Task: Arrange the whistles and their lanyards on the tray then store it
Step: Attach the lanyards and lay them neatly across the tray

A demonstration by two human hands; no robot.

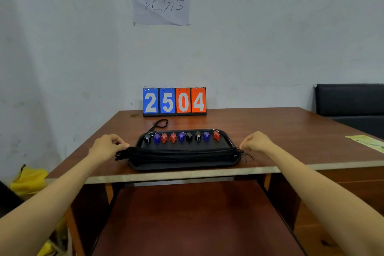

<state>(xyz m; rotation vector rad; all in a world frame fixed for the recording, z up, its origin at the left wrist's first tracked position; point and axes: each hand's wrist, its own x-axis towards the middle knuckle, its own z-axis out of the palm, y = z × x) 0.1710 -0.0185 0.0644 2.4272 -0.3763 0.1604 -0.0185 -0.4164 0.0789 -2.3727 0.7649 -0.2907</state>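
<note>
A black tray (pixel 182 167) lies near the table's front edge. Several whistles (pixel 181 137), red, blue and black, stand in a row along its far side. A bundle of black lanyards (pixel 180 155) stretches across the tray's near half, its ends overhanging both sides. My left hand (pixel 108 143) pinches the bundle's left end. At the right end, my right hand (pixel 256 141) pinches the cords. One whistle at the row's left end trails a loose lanyard (pixel 161 123) onto the table behind the tray.
A flip scoreboard (pixel 174 101) reading 2504 stands at the table's (pixel 291 131) back edge against the wall. A black chair (pixel 351 100) is at the right. A green paper (pixel 367 141) lies on the table's right side. A lower shelf (pixel 187 214) sits under the tabletop.
</note>
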